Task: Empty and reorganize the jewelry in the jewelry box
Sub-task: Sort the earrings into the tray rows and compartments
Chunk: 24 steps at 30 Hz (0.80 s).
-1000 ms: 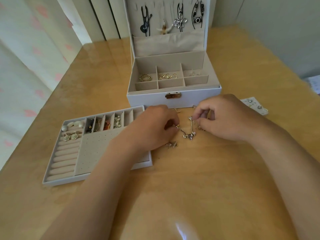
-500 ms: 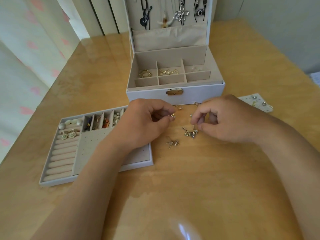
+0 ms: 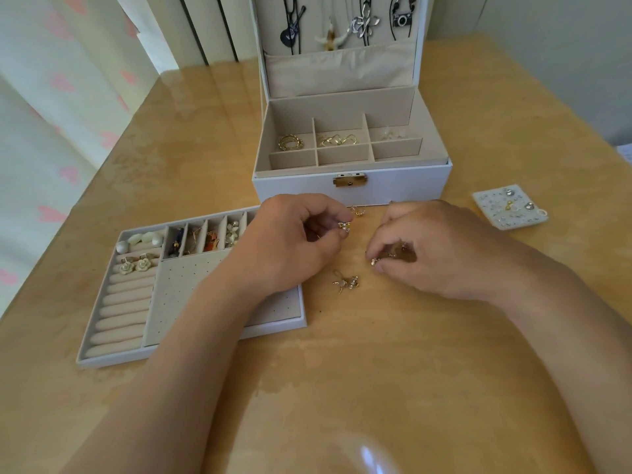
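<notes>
Currently, the left hand (image 3: 294,241) sits at centre frame, fingers curled, thumb and forefinger pinching a small gold-and-pearl earring (image 3: 344,227); the right hand (image 3: 441,248), just right of it, is curled low over the table (image 3: 410,371), its fingertips pinching a cluster of small gold pieces (image 3: 386,258); a loose earring (image 3: 346,283) lies on the table below and between both hands; the jewelry box (image 3: 352,186) stands open at upper centre, lid upright, gold rings (image 3: 290,142) in its rear-left compartment; a separate tray (image 3: 102,362) lies at left, partly under the left forearm; an earring card (image 3: 509,210) lies at right.
</notes>
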Each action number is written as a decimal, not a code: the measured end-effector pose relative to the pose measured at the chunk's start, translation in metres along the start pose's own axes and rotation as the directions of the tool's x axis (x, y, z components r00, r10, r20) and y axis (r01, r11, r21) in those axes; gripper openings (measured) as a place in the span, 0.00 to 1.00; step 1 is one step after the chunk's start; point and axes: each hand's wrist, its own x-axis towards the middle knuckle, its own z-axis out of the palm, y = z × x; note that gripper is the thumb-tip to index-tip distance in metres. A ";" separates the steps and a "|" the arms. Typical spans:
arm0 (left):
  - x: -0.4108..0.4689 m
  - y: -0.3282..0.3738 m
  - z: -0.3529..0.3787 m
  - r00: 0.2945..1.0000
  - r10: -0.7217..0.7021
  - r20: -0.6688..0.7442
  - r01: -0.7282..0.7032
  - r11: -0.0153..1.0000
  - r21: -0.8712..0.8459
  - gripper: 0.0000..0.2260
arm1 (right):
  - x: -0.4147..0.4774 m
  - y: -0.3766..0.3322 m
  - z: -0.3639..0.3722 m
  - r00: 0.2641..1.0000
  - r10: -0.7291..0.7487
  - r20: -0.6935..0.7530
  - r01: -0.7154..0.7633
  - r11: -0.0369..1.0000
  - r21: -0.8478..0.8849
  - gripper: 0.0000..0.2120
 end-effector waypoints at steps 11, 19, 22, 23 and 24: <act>0.001 -0.003 -0.004 1.000 -0.002 -0.011 0.000 0.983 -0.185 0.13 | -0.002 0.007 -0.007 0.996 -0.031 -0.082 0.079 0.731 0.678 0.08; -0.002 0.002 -0.001 1.000 0.017 0.000 -0.016 0.949 -0.315 0.10 | 0.000 0.005 -0.002 0.974 0.006 -0.228 0.160 0.695 0.701 0.09; -0.003 0.006 0.002 1.000 -0.008 0.024 0.018 0.898 -0.440 0.09 | 0.001 0.007 -0.001 0.958 0.017 -0.285 0.181 0.735 0.653 0.08; -0.003 0.007 0.003 0.999 -0.010 0.037 0.026 0.883 -0.468 0.09 | 0.001 0.007 -0.001 0.956 0.013 -0.294 0.187 0.744 0.641 0.09; -0.003 0.008 0.003 0.999 -0.012 0.048 0.034 0.872 -0.488 0.09 | 0.001 0.007 -0.001 0.954 0.005 -0.300 0.196 0.749 0.633 0.10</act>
